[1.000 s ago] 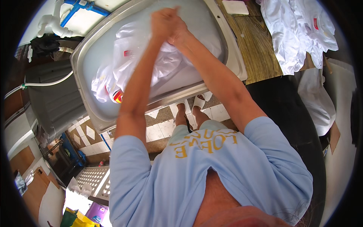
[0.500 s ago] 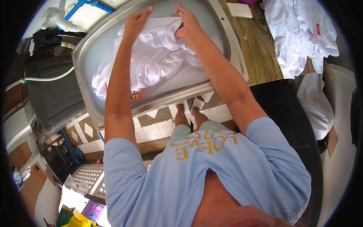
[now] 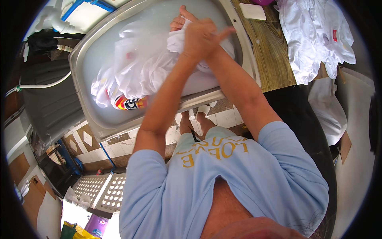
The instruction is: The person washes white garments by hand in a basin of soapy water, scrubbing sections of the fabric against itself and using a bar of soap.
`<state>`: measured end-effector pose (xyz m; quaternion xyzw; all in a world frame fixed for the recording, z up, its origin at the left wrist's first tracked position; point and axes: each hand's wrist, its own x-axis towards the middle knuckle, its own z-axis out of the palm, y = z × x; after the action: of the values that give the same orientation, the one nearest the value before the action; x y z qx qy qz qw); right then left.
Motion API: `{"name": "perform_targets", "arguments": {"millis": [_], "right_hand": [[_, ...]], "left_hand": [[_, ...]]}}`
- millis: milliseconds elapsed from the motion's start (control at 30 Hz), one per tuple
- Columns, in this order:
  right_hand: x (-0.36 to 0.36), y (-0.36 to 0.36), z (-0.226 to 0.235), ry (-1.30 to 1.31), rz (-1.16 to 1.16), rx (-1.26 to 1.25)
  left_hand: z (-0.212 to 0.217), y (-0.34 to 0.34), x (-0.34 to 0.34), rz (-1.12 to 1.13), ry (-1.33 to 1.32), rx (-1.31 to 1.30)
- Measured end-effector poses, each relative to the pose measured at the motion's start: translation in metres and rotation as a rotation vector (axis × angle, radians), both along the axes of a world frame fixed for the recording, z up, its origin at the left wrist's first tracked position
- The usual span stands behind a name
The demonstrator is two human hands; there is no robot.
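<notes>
Both my hands work on a wet white garment (image 3: 149, 71) in a metal sink (image 3: 92, 116) of cloudy water. My left hand (image 3: 201, 40) lies across my right hand and wrist, thumb stuck out to the right. Its other fingers are largely hidden, but they look closed on the cloth. Behind it, my right hand (image 3: 179, 23) has curled fingers around a bunched part of the garment, thumb up. The remaining cloth spreads through the water to the left. By the near rim, a patch with a bold red, yellow and black print (image 3: 129, 102) shows among the folds.
On the wooden counter (image 3: 274, 59) to the right, white clothes (image 3: 314, 36) hang over the edge, and a pale square block (image 3: 252, 12) lies near the sink. A white hose (image 3: 47, 84) and a dark grey panel (image 3: 51, 103) are at the left.
My left hand has swung right and now crosses over my right hand, where the two were apart. The stretched cloth has bunched up, and the printed patch shows more fully.
</notes>
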<state>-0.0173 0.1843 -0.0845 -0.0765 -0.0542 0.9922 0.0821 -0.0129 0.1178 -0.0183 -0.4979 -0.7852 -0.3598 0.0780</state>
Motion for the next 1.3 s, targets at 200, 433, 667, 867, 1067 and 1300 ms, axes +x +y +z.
{"name": "perform_targets", "arguments": {"millis": [200, 433, 667, 867, 1067, 1300], "right_hand": [[-0.014, -0.045, 0.055, -0.498, -0.071, 0.302], [-0.043, -0.001, -0.043, 0.016, -0.075, -0.047], [-0.029, 0.008, 0.013, -0.511, -0.134, 0.385], [-0.024, -0.011, 0.044, -0.375, -0.019, 0.213], [-0.039, -0.001, -0.034, 0.252, 0.323, -0.025], [-0.014, -0.053, 0.054, -0.477, 0.009, 0.314]], "left_hand": [[-0.021, -0.014, -0.086, 0.143, -0.307, 0.315], [-0.019, 0.007, -0.072, -0.034, -0.1, 0.425], [0.001, -0.086, -0.137, 0.141, -0.847, 0.06], [0.007, -0.113, -0.117, 0.089, -1.101, 0.276], [0.007, -0.036, -0.05, -0.096, -0.817, 0.582], [-0.034, -0.031, -0.091, 0.261, -0.458, 0.204]]}}
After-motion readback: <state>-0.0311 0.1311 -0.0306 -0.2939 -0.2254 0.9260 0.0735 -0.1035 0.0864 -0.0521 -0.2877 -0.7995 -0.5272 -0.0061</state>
